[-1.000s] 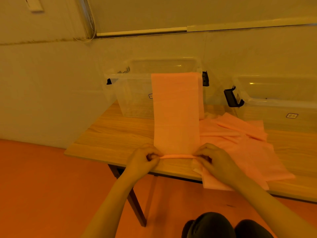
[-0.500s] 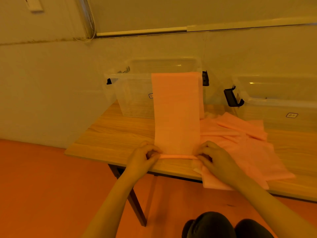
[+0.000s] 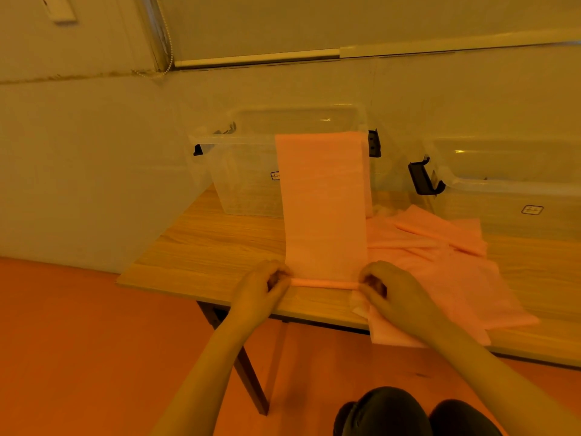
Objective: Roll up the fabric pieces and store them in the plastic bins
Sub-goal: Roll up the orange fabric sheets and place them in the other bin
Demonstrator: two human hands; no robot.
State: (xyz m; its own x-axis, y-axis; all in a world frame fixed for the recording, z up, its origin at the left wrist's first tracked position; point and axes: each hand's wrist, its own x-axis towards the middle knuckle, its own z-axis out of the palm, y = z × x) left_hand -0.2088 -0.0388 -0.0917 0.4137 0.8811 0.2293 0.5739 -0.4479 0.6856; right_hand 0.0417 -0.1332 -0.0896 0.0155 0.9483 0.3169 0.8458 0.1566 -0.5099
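Fabric strip (image 3: 323,202), near edge rolled, pinched by left hand (image 3: 261,291) and right hand (image 3: 393,294).

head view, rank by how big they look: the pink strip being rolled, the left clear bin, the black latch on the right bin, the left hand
1. left clear bin, partly hidden by the strip
2. pink strip
3. left hand, closest to the camera, so it looks large
4. black latch

Both forearms reach forward, left hand (image 3: 258,289) and right hand (image 3: 394,292) level, fingers curled inward, apparently pinching.
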